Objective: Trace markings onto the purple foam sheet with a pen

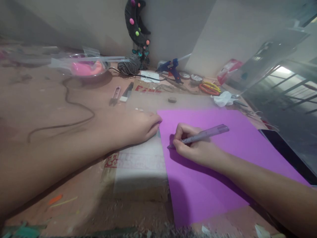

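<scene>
A large purple sheet of paper (pixel 210 185) lies on the table in front of me. My right hand (pixel 190 142) rests on it, fingers wrapped round a pen (pixel 210 132) whose tip points at the sheet near its left edge. At the upper left corner of the sheet sits my left hand (pixel 146 125), palm down, its fingertips touching the paper's edge. Those fingers are pressed together, and what lies under them is hidden. Beneath the left wrist shows a whitish sheet (pixel 141 172) with a red printed border.
Along the wall stand a bowl of pink material (pixel 86 67), grey yarn (pixel 129 64), a blue glue gun (pixel 170 67) and pliers (pixel 209 87). Small snips (pixel 115 96) lie left of centre. A dark phone (pixel 287 155) borders the purple sheet. A black moon ornament (pixel 136 24) hangs behind.
</scene>
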`<state>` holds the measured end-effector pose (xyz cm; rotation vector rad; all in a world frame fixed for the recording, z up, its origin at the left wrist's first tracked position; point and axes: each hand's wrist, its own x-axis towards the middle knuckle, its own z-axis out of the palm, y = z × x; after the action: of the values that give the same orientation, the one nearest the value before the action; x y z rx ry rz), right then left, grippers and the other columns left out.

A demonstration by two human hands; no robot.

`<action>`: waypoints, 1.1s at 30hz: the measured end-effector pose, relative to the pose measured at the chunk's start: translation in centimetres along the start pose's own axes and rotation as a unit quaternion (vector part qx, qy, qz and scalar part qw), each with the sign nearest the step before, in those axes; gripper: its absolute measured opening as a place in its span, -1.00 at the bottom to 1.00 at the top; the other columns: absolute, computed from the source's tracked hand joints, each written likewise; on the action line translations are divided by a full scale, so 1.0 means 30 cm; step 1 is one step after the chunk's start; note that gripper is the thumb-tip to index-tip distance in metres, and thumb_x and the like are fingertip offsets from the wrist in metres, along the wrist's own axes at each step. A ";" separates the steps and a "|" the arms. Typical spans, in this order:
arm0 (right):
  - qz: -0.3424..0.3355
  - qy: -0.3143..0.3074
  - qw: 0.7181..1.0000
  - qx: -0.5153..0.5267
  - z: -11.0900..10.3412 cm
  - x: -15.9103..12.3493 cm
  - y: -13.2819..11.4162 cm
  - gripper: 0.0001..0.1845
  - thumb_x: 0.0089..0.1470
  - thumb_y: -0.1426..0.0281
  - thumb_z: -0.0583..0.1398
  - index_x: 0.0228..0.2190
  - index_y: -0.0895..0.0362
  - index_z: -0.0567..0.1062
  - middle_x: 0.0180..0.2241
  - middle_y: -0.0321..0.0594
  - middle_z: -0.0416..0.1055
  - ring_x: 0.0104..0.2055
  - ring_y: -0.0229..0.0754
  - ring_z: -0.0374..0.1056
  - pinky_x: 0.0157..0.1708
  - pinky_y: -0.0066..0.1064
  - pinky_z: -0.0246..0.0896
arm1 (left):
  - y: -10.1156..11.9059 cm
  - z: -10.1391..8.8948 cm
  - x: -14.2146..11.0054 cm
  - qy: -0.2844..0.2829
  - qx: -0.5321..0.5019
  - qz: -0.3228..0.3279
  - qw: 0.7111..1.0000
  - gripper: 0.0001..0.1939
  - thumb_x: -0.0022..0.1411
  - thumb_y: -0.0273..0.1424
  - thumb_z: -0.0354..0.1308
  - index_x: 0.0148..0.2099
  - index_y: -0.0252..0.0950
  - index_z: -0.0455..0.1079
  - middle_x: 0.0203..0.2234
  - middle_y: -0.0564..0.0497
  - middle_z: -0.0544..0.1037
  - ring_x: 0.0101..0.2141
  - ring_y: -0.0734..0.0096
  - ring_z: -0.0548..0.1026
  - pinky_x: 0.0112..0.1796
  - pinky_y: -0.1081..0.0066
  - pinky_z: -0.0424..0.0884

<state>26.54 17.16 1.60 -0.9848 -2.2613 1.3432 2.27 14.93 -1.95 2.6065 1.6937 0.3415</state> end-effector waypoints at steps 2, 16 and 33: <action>0.005 0.002 1.000 -0.004 -0.003 0.000 0.001 -0.83 -0.01 0.38 0.24 -0.50 0.01 0.30 -0.49 -0.25 0.50 -0.40 -0.13 0.48 -0.44 -0.36 0.27 | 0.000 0.000 -0.001 0.000 0.000 0.001 1.000 -0.63 0.50 -0.21 0.01 0.17 -0.09 0.54 -0.07 -0.09 0.72 -0.11 0.11 0.67 -0.06 0.18 0.46; 0.013 0.021 0.999 0.028 -0.013 -0.005 0.009 -0.86 -0.01 0.37 0.24 -0.49 0.02 0.33 -0.48 -0.23 0.54 -0.35 -0.06 0.58 -0.40 -0.33 0.35 | -0.008 0.009 -0.003 0.012 0.003 0.001 1.000 -0.63 0.49 -0.20 0.02 0.18 -0.04 0.56 -0.07 -0.08 0.72 -0.12 0.11 0.68 -0.09 0.18 0.48; 0.018 0.049 0.999 -0.008 -0.024 0.000 0.010 -0.86 -0.05 0.39 0.18 -0.53 0.01 0.27 -0.52 -0.31 0.40 -0.42 -0.15 0.38 -0.39 -0.30 0.23 | 0.006 -0.004 -0.012 -0.016 0.007 -0.004 1.000 -0.56 0.60 -0.21 -0.11 0.24 -0.27 0.48 -0.02 -0.11 0.68 -0.09 0.18 0.62 0.01 0.23 0.40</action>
<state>27.09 17.71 1.71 -1.0769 -2.1962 1.2646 2.28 14.52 -1.85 2.6002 1.7021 0.2857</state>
